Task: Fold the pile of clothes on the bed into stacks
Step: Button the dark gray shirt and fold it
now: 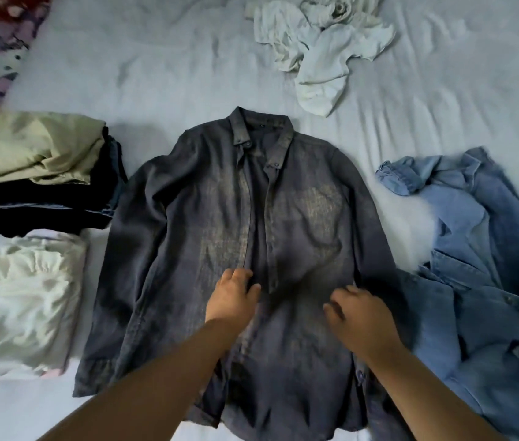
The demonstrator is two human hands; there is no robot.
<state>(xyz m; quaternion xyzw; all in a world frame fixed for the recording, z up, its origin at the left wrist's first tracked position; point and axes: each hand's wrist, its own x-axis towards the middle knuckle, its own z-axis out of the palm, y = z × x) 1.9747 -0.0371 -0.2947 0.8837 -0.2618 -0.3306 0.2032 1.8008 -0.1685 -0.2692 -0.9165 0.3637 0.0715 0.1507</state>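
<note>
My two hands are nearest: left hand (232, 292) rests with fingers curled at the placket of the dark button-up shirt (207, 218), right hand (358, 316) hovers loosely spread over the lower front, holding nothing. The shirt lies face up in the middle of the bed (143, 68), collar away from me, long axis straight ahead (so both hands reach equally). Folded stack (39, 173) crowds the left sleeve, a denim heap (480, 256) overlaps the right hem. Open sheet is beyond the collar.
</note>
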